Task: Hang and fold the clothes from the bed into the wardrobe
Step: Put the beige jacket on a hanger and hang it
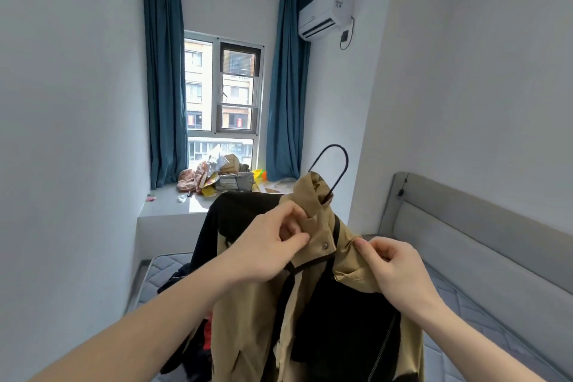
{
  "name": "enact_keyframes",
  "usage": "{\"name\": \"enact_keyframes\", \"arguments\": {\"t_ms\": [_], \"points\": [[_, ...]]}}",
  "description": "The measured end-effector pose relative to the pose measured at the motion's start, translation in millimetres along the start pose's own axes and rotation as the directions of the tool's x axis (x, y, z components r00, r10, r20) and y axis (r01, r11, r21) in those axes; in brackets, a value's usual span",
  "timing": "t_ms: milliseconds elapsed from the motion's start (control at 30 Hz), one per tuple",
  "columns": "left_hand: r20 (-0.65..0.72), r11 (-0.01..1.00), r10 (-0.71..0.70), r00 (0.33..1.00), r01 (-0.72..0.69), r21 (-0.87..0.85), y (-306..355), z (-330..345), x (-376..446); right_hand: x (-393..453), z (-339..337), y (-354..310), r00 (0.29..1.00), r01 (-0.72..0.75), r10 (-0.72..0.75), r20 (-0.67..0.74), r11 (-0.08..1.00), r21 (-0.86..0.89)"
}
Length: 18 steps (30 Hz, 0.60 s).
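Note:
A tan and black jacket [248,313] hangs in front of me on a dark hanger whose hook [336,164] sticks up above the collar. My left hand [269,245] pinches the tan collar flap beside a metal snap. My right hand [390,263] pinches the tan fabric at the jacket's right shoulder. Both hands hold the garment up above the bed [459,313]. More dark and red clothes [198,341] lie in a heap on the mattress behind the jacket, mostly hidden. The wardrobe is not in view.
A grey padded headboard [483,232] runs along the right wall. Beyond the bed, a window ledge [173,201] holds bags and packaging [217,177]. Blue curtains [164,77] frame the window, and an air conditioner [325,12] is mounted high on the right.

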<state>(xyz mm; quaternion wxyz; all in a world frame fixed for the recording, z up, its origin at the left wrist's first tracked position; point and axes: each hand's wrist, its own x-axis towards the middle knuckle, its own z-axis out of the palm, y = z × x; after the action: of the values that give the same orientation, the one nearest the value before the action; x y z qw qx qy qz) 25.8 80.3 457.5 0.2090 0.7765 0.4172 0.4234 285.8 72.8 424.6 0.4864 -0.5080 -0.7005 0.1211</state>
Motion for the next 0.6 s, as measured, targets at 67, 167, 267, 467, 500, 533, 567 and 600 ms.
{"name": "enact_keyframes", "arguments": {"t_ms": [67,167,267,467,500,533,567,600], "points": [[-0.131,1.000,-0.004,0.991,0.001,-0.016,-8,-7,-2,-13,-8,7,1.000,-0.021,0.022,-0.014,1.000,0.011],[-0.209,0.958,0.077,0.975,-0.014,0.286,-25,-8,-2,-34,-16,16,0.997,-0.074,0.074,-0.018,0.997,0.016],[0.002,0.912,0.052,0.999,-0.048,0.408,-35,13,-5,-54,-16,20,0.995,-0.097,0.097,0.009,0.995,0.006],[0.074,0.985,0.006,0.997,-0.018,0.173,-51,65,-34,-103,-16,40,0.980,-0.170,0.171,0.105,0.985,-0.026],[0.090,0.989,-0.001,0.996,-0.013,0.146,-52,75,-40,-112,-19,46,0.973,-0.192,0.195,0.121,0.981,-0.036],[0.109,0.992,-0.013,0.994,-0.001,0.128,-50,85,-47,-121,-22,53,0.966,-0.216,0.219,0.134,0.976,-0.038],[0.123,0.995,-0.027,0.992,0.015,0.102,-49,94,-54,-131,-27,59,0.959,-0.241,0.243,0.143,0.970,-0.036],[0.133,0.996,-0.047,0.990,0.037,0.079,-47,102,-60,-141,-32,65,0.952,-0.266,0.268,0.147,0.963,-0.034]]}}
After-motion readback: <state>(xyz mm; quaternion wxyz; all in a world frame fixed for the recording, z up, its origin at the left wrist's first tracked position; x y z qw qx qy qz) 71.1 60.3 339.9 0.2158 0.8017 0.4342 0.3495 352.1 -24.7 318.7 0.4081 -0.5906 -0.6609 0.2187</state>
